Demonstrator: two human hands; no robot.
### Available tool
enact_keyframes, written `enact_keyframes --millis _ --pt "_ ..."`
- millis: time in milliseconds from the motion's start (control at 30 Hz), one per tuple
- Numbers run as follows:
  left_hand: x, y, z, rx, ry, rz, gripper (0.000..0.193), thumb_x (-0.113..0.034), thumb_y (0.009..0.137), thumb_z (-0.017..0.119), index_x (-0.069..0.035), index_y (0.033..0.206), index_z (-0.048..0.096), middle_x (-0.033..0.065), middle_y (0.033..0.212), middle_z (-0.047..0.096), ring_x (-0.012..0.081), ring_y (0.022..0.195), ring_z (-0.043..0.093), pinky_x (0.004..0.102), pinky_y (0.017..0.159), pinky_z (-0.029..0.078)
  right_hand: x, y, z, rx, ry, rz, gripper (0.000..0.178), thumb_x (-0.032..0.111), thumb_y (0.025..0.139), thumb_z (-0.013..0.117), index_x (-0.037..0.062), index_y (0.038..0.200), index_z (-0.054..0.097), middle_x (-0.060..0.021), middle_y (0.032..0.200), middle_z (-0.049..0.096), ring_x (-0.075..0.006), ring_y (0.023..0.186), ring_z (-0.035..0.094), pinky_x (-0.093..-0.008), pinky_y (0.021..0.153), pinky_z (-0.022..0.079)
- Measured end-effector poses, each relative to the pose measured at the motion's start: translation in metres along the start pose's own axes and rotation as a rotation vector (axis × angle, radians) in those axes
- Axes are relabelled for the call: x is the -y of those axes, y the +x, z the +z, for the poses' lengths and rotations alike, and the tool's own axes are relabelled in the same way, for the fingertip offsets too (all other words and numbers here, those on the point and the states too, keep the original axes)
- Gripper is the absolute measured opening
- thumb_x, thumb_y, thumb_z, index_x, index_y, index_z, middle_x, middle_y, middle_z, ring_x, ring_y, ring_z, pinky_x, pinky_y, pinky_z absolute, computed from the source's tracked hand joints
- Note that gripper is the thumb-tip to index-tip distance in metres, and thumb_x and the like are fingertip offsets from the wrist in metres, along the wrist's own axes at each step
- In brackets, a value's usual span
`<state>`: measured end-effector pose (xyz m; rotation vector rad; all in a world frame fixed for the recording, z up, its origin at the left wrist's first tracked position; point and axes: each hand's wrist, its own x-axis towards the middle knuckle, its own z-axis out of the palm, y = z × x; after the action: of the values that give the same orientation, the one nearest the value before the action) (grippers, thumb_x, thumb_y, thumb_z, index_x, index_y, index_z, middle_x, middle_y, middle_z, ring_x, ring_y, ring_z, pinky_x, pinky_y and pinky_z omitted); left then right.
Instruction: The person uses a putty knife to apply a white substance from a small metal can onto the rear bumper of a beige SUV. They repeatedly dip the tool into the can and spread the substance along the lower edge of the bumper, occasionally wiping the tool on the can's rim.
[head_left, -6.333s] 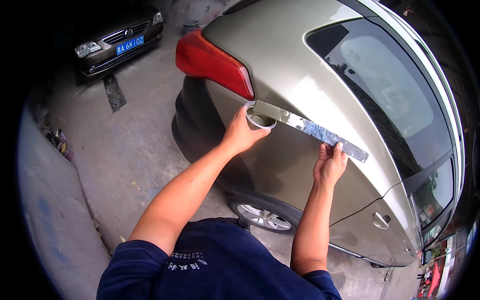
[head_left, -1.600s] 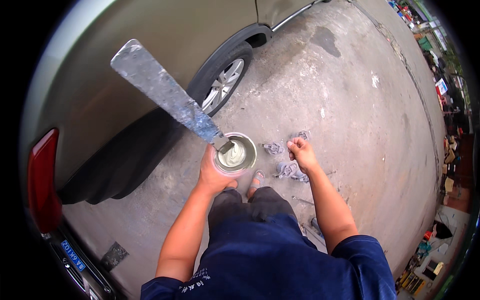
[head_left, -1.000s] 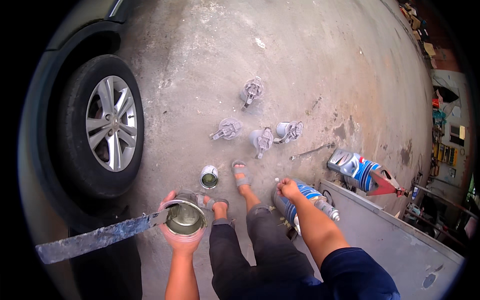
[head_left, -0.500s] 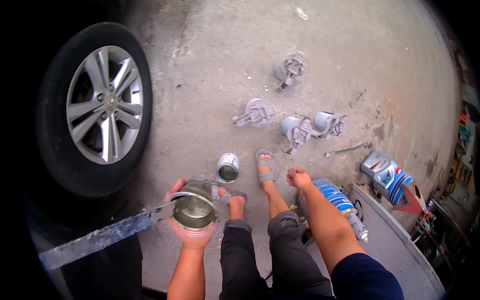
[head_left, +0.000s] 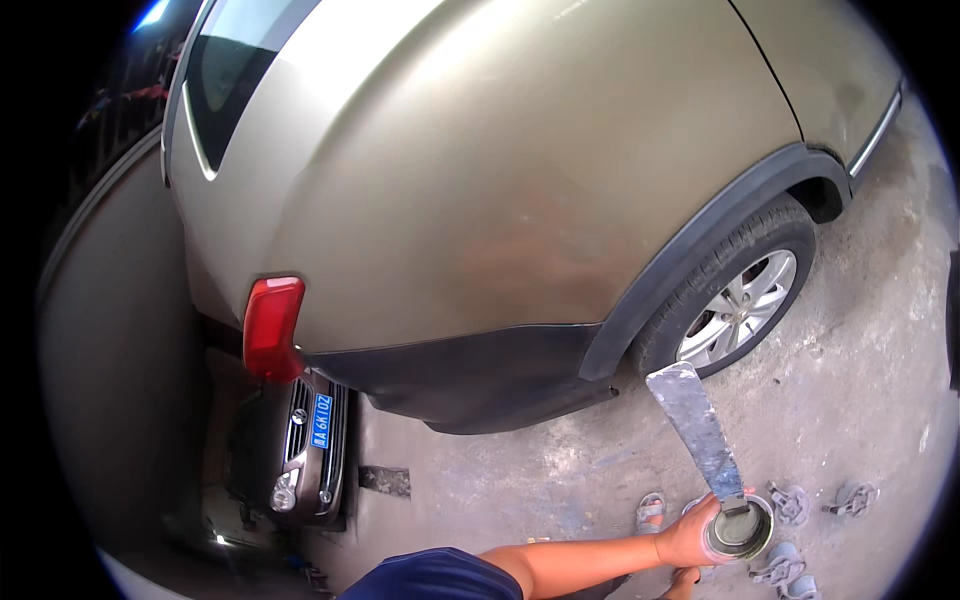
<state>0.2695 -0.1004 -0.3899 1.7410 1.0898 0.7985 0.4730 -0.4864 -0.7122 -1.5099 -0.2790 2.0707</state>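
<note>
My left hand (head_left: 688, 535) is wrapped around an open metal can (head_left: 763, 535) at the lower right, its greenish inside showing. A long flat metal strip (head_left: 700, 440), smeared with grey-blue paint, rises from the can's rim toward the car wheel (head_left: 740, 310). Whether the strip is fixed to the can or only hooked on it, I cannot tell. My left forearm reaches rightward from the lower edge. The gold-beige car's rear side panel (head_left: 480, 220) stands beyond, apart from my hand. My right hand is outside the picture.
Several grey, crusted pots with clamp-like lids, one of them a lidded pot (head_left: 852, 498), stand on the concrete floor (head_left: 480, 480) beyond the can. A red tail light (head_left: 272, 325) marks the car's rear corner. Behind it stands a second, dark car (head_left: 300, 460). My sandalled foot (head_left: 650, 510) is near the can.
The view has swung from the floor up to the car's side, and the can with its strip now appears at the lower right. My right hand has gone out of view.
</note>
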Motion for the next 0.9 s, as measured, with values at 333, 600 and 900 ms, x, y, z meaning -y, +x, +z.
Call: enact_keyframes --millis 333,600,900 --pt "-0.045 0.011 -0.044 -0.081 -0.038 0.0 0.084 -0.018 0.069 0.084 -0.002 0.14 0.042 0.0165 0.136 0.049 0.0322 0.129 0.047 0.0381 0.109 0.038 0.166 -0.024 0.03 -0.242 -0.797 0.094 0.032 0.025 0.094 0.049 0.006 0.115 0.064 -0.0134 0.093 0.063 -0.0241 0.085 0.059 -0.0407 0.075 0.048" --pt "-0.098 -0.024 -0.093 -0.154 -0.022 -0.025 0.085 -0.025 0.064 0.089 -0.004 0.136 0.047 0.0149 0.133 0.053 0.0318 0.125 0.05 0.0395 0.106 0.039 0.307 -0.055 0.09 -0.377 -0.453 -0.395 0.011 -0.001 0.085 0.056 0.0068 0.085 0.049 -0.0019 0.072 0.051 -0.0132 0.06 0.049 -0.0288 0.053 0.046" --pt "-0.168 -0.029 -0.232 -0.094 0.111 0.092 0.084 -0.022 0.063 0.087 -0.002 0.134 0.047 0.0183 0.129 0.054 0.0347 0.124 0.05 0.0408 0.107 0.04 0.669 -0.236 0.437 0.336 -0.705 -1.087 0.044 0.021 0.086 0.069 0.0031 0.125 0.058 -0.0089 0.11 0.062 -0.0147 0.092 0.058 -0.0287 0.078 0.048"
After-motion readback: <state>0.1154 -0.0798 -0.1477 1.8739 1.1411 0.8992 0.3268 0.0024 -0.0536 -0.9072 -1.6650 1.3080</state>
